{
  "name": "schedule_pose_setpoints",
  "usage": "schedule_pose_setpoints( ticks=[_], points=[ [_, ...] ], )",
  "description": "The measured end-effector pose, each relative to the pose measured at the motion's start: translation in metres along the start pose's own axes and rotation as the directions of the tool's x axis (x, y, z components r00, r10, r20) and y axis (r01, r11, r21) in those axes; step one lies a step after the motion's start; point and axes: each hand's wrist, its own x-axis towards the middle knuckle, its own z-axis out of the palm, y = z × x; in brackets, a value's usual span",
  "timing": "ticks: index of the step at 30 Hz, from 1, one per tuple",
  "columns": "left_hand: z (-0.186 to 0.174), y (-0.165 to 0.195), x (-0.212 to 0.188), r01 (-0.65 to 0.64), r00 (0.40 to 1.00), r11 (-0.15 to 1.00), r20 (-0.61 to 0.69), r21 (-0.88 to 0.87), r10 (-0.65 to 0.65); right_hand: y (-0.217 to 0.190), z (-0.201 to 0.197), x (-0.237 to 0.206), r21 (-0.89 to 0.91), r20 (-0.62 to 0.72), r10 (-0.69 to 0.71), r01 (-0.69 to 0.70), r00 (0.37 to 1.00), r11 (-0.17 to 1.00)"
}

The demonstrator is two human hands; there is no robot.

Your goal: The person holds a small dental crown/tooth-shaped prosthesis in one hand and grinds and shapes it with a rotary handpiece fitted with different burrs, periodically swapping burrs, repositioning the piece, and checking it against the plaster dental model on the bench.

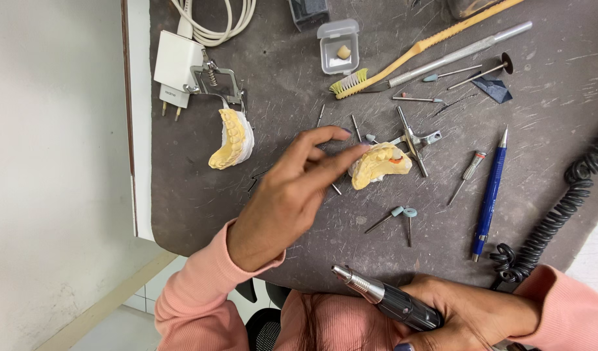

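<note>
Head view: the yellow dental cast point(379, 165) lies mid-mat and is being reached for by the left hand point(283, 198), fingers loose, tips touching it — a firm pinch seems needed next — while the rotary handpiece point(387, 300) is gripped by the right hand point(471, 315).

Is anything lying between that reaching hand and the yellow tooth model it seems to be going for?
Nothing visible does. The left hand already has its fingertips at the edge of the yellow tooth model. Thin metal burs lie on the mat just beside it, not in the way. The right hand holds a handpiece, apart.
</note>
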Motion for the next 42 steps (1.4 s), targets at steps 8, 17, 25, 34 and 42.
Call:
schedule_pose_setpoints(
  ticks=[8,17,25,34,42],
  points=[
    [0.006,0.0,-0.008,0.004,0.999,0.999,0.049,0.032,-0.005,0.008,-0.001,0.002,-0.032,0.004,-0.053,0.053,0.999,0.998],
    [-0.01,-0.009,-0.006,0.112,0.924,0.975,-0.341,-0.193,-0.173,0.005,0.002,0.002,-0.005,0.013,-0.044,0.044,0.999,0.999],
    [-0.019,-0.027,-0.025,0.198,0.954,0.657,-0.009,-0.727,-0.298,-0.013,0.002,0.004,-0.061,0.062,-0.126,0.13,0.99,0.99],
    [-0.022,-0.035,-0.042,0.511,0.854,0.429,0.497,-0.745,-0.155,0.013,0.009,0.004,-0.309,-0.259,-0.528,0.449,0.809,0.839],
    [0.024,-0.007,-0.034,0.31,0.87,0.714,0.491,-0.628,0.054,0.032,0.023,0.01,-0.218,-0.66,-0.605,0.657,0.446,0.722]
  ],
)
